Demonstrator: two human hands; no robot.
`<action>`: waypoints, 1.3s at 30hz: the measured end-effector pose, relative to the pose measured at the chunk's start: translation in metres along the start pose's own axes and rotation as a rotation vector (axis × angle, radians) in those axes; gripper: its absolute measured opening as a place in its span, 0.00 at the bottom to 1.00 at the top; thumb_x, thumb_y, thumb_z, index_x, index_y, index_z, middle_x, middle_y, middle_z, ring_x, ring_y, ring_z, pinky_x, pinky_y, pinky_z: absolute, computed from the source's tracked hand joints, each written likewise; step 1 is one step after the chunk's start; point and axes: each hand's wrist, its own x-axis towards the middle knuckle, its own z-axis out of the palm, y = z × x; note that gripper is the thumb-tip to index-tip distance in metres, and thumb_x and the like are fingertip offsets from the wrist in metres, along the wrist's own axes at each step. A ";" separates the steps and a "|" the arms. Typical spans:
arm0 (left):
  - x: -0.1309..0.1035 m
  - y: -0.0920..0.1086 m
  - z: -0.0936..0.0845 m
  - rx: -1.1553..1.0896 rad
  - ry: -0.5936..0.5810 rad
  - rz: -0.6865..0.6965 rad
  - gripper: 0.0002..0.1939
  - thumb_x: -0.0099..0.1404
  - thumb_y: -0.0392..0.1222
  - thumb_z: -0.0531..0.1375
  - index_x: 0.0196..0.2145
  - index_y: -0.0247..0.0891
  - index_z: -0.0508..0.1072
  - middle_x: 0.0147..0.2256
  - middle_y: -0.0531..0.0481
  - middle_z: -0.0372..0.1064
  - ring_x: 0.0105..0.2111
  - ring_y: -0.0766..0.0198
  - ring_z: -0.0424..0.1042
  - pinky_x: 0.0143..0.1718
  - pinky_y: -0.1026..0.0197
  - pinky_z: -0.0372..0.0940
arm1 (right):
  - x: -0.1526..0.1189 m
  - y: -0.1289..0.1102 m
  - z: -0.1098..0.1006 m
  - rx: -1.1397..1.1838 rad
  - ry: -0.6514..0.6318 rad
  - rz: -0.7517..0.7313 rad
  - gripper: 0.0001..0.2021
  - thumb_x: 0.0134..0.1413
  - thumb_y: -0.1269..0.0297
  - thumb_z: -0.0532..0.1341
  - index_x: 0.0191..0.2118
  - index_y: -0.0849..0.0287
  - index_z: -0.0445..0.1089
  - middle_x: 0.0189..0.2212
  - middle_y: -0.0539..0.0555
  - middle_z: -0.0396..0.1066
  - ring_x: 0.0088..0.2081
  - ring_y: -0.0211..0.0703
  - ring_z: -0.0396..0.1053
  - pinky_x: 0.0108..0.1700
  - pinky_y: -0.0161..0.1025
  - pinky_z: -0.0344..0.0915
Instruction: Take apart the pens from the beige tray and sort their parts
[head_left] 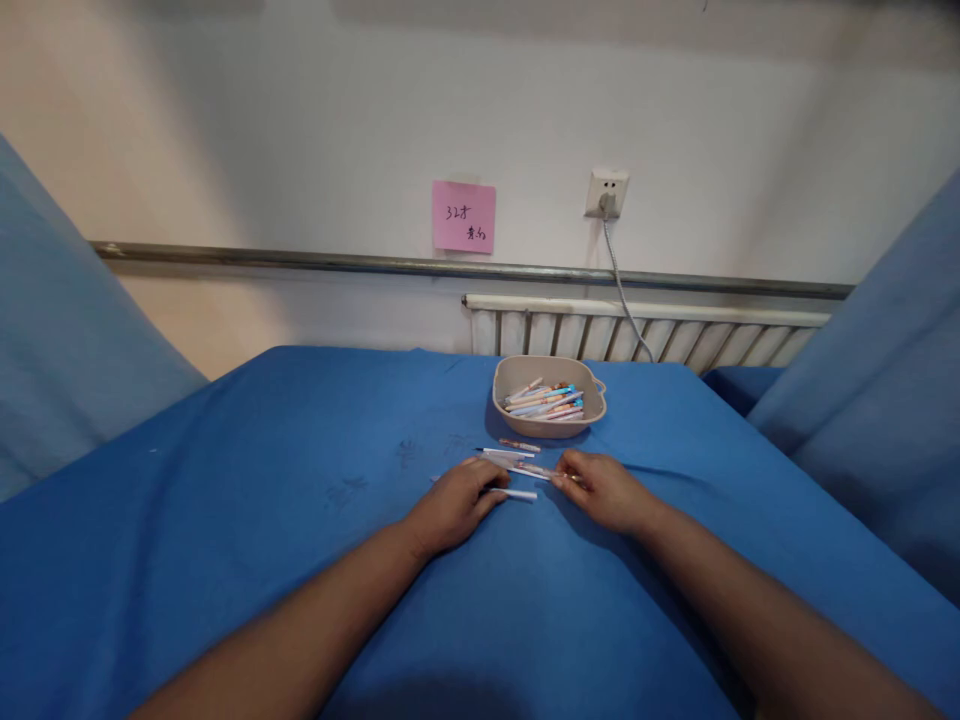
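Note:
My left hand (457,505) rests low over the blue cloth, its fingers curled around a slim white pen (521,494) that sticks out to the right beneath the thumb. Between thumb and fingers, my right hand (600,490) pinches a pen with a patterned barrel (536,469) pointing left. Other slender white pieces, among them a dark-tipped one (506,453), lie between and behind the hands. Farther back is a short patterned pen part (520,445). A beige basket (551,429) behind them holds many pens (544,402). My fingers partly hide what they grip.
Blue cloth (247,520) covers the table, with dark marks left of my hands. Behind it are a white radiator (540,332), a metal rail (337,262) and a plugged-in cord (619,275). A pink note (463,217) is on the wall. Blue curtains (60,330) hang on both sides.

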 end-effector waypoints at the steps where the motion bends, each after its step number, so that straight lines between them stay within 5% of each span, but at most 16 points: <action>1: -0.001 0.001 -0.001 -0.006 0.000 0.008 0.09 0.65 0.41 0.55 0.43 0.40 0.68 0.41 0.47 0.69 0.42 0.58 0.66 0.45 0.56 0.61 | 0.001 -0.003 0.005 0.019 0.020 0.000 0.08 0.60 0.61 0.53 0.36 0.59 0.66 0.31 0.53 0.72 0.32 0.40 0.67 0.33 0.34 0.57; 7: -0.013 -0.005 -0.017 0.072 -0.006 -0.018 0.16 0.61 0.43 0.60 0.47 0.42 0.67 0.46 0.46 0.68 0.46 0.56 0.65 0.49 0.53 0.59 | 0.004 -0.012 0.024 0.170 0.094 -0.039 0.04 0.60 0.65 0.53 0.37 0.59 0.63 0.33 0.53 0.70 0.35 0.40 0.67 0.37 0.35 0.59; 14: -0.014 -0.013 -0.037 0.201 -0.079 -0.075 0.12 0.63 0.45 0.57 0.43 0.40 0.70 0.40 0.46 0.69 0.42 0.56 0.67 0.45 0.56 0.61 | 0.003 -0.008 0.008 0.018 0.102 0.071 0.04 0.58 0.67 0.53 0.38 0.59 0.63 0.33 0.54 0.71 0.34 0.41 0.67 0.35 0.35 0.56; 20: -0.013 -0.022 -0.046 0.264 -0.145 -0.142 0.11 0.65 0.47 0.53 0.33 0.38 0.70 0.34 0.47 0.68 0.34 0.59 0.68 0.36 0.59 0.61 | -0.002 -0.018 -0.005 -0.160 -0.071 0.067 0.07 0.52 0.60 0.60 0.34 0.57 0.67 0.33 0.53 0.73 0.33 0.42 0.68 0.32 0.35 0.53; 25: -0.012 -0.010 -0.036 0.231 -0.041 -0.071 0.13 0.67 0.49 0.51 0.36 0.39 0.70 0.36 0.47 0.68 0.37 0.58 0.67 0.39 0.58 0.61 | -0.002 -0.018 0.002 -0.196 -0.115 0.063 0.05 0.53 0.62 0.59 0.34 0.57 0.68 0.32 0.54 0.74 0.32 0.42 0.68 0.31 0.36 0.53; 29: -0.007 0.005 -0.019 0.218 -0.070 0.014 0.10 0.67 0.47 0.53 0.36 0.40 0.69 0.36 0.48 0.68 0.39 0.58 0.66 0.42 0.58 0.60 | 0.001 -0.014 0.000 -0.192 -0.081 0.015 0.05 0.52 0.62 0.60 0.33 0.58 0.68 0.32 0.54 0.73 0.33 0.42 0.68 0.32 0.35 0.53; 34: -0.002 0.005 -0.009 0.274 -0.047 -0.038 0.12 0.66 0.49 0.53 0.34 0.38 0.68 0.35 0.47 0.67 0.36 0.58 0.66 0.37 0.59 0.60 | 0.002 -0.011 -0.013 -0.166 -0.025 0.070 0.06 0.51 0.62 0.60 0.32 0.59 0.67 0.31 0.53 0.72 0.31 0.40 0.66 0.31 0.34 0.53; 39: -0.004 0.001 -0.011 0.330 -0.031 -0.065 0.15 0.67 0.51 0.51 0.32 0.38 0.68 0.32 0.47 0.67 0.34 0.58 0.66 0.35 0.58 0.60 | -0.007 -0.020 -0.013 0.009 -0.250 0.005 0.04 0.49 0.63 0.62 0.31 0.57 0.67 0.25 0.47 0.70 0.26 0.36 0.63 0.26 0.32 0.50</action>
